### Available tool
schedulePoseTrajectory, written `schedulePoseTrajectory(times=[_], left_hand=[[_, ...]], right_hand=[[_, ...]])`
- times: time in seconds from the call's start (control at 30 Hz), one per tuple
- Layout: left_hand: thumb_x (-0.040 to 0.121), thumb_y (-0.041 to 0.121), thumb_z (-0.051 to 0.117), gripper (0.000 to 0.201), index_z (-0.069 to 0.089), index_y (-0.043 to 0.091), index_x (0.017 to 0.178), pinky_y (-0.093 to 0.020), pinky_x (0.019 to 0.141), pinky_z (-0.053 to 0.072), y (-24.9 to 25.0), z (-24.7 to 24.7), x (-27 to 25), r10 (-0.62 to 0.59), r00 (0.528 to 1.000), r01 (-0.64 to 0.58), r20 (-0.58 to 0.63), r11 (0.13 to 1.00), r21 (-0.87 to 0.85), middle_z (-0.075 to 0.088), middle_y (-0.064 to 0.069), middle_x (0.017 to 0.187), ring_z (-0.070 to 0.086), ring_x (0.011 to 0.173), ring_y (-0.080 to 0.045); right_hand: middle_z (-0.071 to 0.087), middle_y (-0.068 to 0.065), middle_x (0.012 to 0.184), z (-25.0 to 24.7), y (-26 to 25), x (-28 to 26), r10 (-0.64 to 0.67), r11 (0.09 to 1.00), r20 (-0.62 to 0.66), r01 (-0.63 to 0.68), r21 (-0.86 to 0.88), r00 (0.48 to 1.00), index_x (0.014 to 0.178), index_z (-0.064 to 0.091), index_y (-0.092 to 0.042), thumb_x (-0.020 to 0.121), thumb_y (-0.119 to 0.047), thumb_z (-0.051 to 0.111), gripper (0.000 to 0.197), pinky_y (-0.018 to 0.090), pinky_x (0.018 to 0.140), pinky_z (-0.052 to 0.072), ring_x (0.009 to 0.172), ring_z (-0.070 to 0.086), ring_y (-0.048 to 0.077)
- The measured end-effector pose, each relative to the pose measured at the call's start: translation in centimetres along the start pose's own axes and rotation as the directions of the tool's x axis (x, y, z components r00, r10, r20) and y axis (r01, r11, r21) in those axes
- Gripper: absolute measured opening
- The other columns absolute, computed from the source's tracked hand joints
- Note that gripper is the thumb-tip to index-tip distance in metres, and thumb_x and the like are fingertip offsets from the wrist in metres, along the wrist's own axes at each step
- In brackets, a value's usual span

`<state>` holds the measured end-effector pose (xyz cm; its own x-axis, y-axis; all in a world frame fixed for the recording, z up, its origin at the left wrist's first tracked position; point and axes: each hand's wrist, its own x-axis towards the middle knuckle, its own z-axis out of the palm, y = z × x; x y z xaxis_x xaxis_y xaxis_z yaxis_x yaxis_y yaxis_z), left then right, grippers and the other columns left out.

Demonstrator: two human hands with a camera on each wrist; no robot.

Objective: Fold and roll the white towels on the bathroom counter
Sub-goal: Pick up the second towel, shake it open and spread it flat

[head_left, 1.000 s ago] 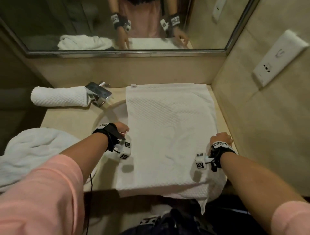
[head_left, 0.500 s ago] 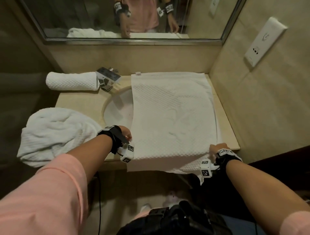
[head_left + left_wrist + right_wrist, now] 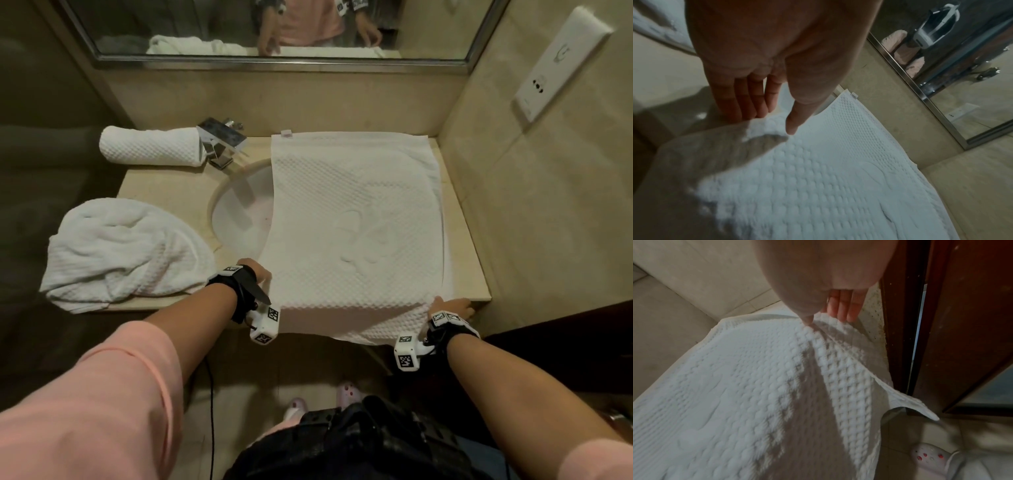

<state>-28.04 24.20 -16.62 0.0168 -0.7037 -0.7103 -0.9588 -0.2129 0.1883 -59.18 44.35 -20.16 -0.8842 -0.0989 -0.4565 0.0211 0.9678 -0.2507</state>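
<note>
A white waffle towel [image 3: 356, 219] lies flat on the beige counter [image 3: 164, 181]. It covers the right part of the sink, and its near edge hangs over the counter front. My left hand [image 3: 262, 274] is at the towel's near left edge. In the left wrist view the thumb lies on top of the towel [image 3: 838, 178] and the fingers [image 3: 748, 105] reach under the bunched edge, pinching it. My right hand [image 3: 452, 304] pinches the near right corner. In the right wrist view the thumb presses on top of the towel [image 3: 756, 386] and the fingers [image 3: 842, 309] are behind its edge.
A rolled towel [image 3: 147, 150] lies at the back left beside the chrome faucet [image 3: 222, 142]. A crumpled towel [image 3: 120, 253] sits on the counter's left end. The sink bowl [image 3: 239, 212] shows left of the flat towel. The tiled wall with an outlet plate [image 3: 561, 61] is close on the right.
Both hands slid along the towel's sides toward me, from mid-length to the counter's front edge. The head view pulled back and tilted down.
</note>
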Motion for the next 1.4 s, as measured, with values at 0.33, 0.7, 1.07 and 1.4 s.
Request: schedulePoseTrajectory(times=[0.33,0.7,1.07,1.4], left_hand=[[0.093,0.035,0.058,0.04,0.057,0.002,0.115,-0.037,0.098,0.045,-1.0,0.0,-0.5,0.012,1.0,-0.016,0.022,0.983,0.184,0.063,-0.014,0.115,0.057,0.114,-0.03],[0.095,0.02,0.053,0.028,0.06,0.0,0.113,-0.033,0.087,0.047,-0.8,0.0,-1.2,0.057,0.997,-0.065,0.042,0.973,0.222,0.063,-0.015,0.11,0.06,0.108,-0.031],[0.088,0.022,0.062,0.021,0.055,0.003,0.084,-0.031,0.079,0.046,-1.4,0.0,-1.2,0.048,0.996,-0.064,0.073,0.97,0.232,0.057,-0.009,0.086,0.058,0.093,-0.028],[0.091,0.025,0.062,0.027,0.061,0.001,0.103,-0.034,0.086,0.048,-1.6,0.0,-1.1,0.033,0.999,-0.032,-0.001,0.99,0.134,0.063,-0.016,0.104,0.061,0.103,-0.031]], right_hand=[[0.026,0.024,0.149,0.7,0.0,0.4,0.123,0.973,-0.012,-0.118,0.2,0.992,0.147,0.012,0.004,0.1,-0.031,0.045,0.067,0.046,0.108,0.028,0.134,0.034,0.039],[0.033,0.016,0.143,-0.6,-0.1,-1.4,0.173,0.949,0.16,-0.208,0.238,0.972,0.146,0.004,-0.01,0.084,-0.042,0.043,0.081,0.049,0.106,0.034,0.124,0.043,0.04],[0.011,0.021,0.155,-1.4,0.3,-1.5,0.139,0.987,0.191,-0.152,0.054,0.972,0.148,0.009,-0.002,0.096,-0.021,0.042,0.064,0.052,0.113,0.023,0.14,0.023,0.035],[0.045,0.015,0.1,-1.4,1.0,-0.6,0.053,0.997,0.345,-0.033,-0.063,0.937,0.072,0.045,-0.014,0.092,-0.019,0.057,0.024,0.043,0.083,0.046,0.098,0.05,0.031]])
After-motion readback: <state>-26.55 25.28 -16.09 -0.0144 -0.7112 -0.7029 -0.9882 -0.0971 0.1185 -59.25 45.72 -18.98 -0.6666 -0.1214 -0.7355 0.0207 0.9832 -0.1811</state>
